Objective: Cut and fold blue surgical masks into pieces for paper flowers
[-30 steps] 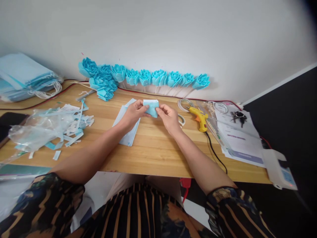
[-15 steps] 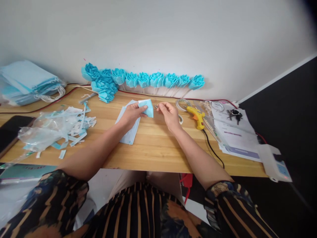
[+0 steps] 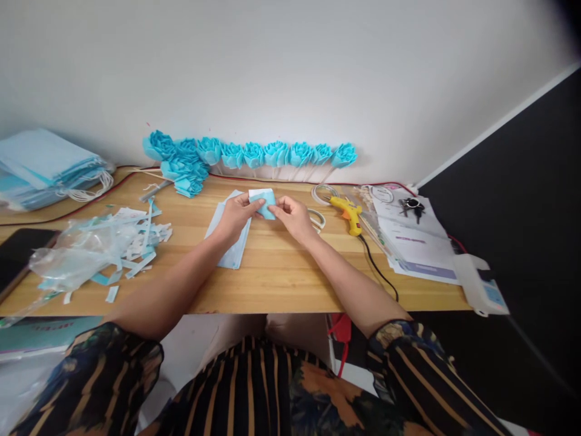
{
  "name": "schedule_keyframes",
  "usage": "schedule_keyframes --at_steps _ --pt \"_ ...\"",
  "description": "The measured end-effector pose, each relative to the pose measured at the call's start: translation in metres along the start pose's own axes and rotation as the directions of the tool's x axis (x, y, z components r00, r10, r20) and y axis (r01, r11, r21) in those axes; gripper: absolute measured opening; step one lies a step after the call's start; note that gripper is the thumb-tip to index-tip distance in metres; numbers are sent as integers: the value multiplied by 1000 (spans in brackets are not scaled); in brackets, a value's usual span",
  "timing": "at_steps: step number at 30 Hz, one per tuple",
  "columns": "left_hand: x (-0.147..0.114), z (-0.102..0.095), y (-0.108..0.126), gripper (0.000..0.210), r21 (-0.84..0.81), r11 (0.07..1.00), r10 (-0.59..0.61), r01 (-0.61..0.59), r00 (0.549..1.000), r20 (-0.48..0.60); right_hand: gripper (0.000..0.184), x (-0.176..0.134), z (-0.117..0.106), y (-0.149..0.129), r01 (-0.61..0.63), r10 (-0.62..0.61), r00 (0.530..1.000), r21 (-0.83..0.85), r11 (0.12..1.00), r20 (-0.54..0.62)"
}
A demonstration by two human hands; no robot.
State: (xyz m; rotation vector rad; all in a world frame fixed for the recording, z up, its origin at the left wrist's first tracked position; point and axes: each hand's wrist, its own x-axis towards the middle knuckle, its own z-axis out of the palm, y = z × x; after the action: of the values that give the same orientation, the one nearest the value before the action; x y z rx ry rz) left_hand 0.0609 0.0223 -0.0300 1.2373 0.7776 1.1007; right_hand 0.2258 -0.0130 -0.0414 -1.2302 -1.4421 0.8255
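Observation:
A small folded piece of blue and white mask fabric (image 3: 267, 197) is up in front of me, over the desk. My left hand (image 3: 240, 213) pinches its left side, thumb on the front. At the lower right edge, the thumb and fingers of my right hand (image 3: 290, 215) are closed on the same piece. Whether anything small is also between the right fingertips is hidden. Beneath my left hand lies a flat stack of light blue mask sheets (image 3: 235, 251), partly covered by it. Just right of my right hand is a white ring-shaped thing (image 3: 319, 220), partly hidden.
Several blue fabric roses (image 3: 276, 154) on sticks lean along the wall. Scraps (image 3: 145, 242) and a clear plastic bag (image 3: 84, 248) lie left, near a phone (image 3: 22, 251) and masks (image 3: 49, 157). Rightward are a yellow glue gun (image 3: 348, 215), papers (image 3: 413, 236), keys (image 3: 412, 206) and a power strip (image 3: 481, 284).
My right hand, earlier apart from the fabric with a thin metallic tip at its fingers, has moved left onto the piece's edge. The whole view has shifted slightly.

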Motion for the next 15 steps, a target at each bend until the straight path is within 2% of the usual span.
schedule_keyframes --at_steps 7,11,15 --pt "2 -2 -2 34 -57 998 7 -6 1000 4 30 -1 1 -1 14 -14 1000 -19 1000 -12" --pt "1 -1 0 35 -23 1000 -8 8 1000 -21 33 -1 1 1 1 -1 1000 -20 1000 0" --pt "0 -1 1 37 20 1000 1 -1 1000 1 34 0 3 4 -30 22 999 171 985 50"
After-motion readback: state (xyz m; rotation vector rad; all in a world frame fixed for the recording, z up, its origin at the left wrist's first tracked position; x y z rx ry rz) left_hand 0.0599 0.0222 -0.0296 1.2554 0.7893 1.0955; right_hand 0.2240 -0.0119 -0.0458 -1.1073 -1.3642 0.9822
